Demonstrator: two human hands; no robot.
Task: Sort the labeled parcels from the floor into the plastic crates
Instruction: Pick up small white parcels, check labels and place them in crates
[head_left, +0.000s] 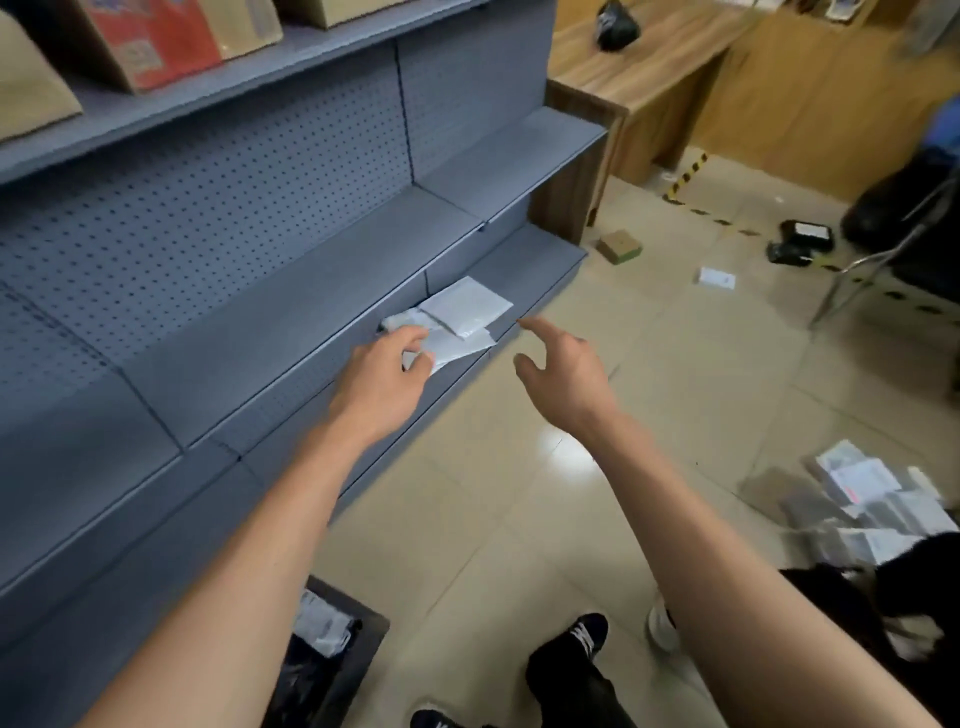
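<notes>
We note white poly mailers (457, 322) lying flat on the lowest grey shelf (540, 260), long axes running along the shelf edge. Our left hand (387, 374) touches their near end with curled fingers, though we cannot tell if it grips. Our right hand (558, 364) hovers wide, empty, just beside. A dark crate (363, 649) sits below; more parcels (872, 504) lie rightward on the floor.
</notes>
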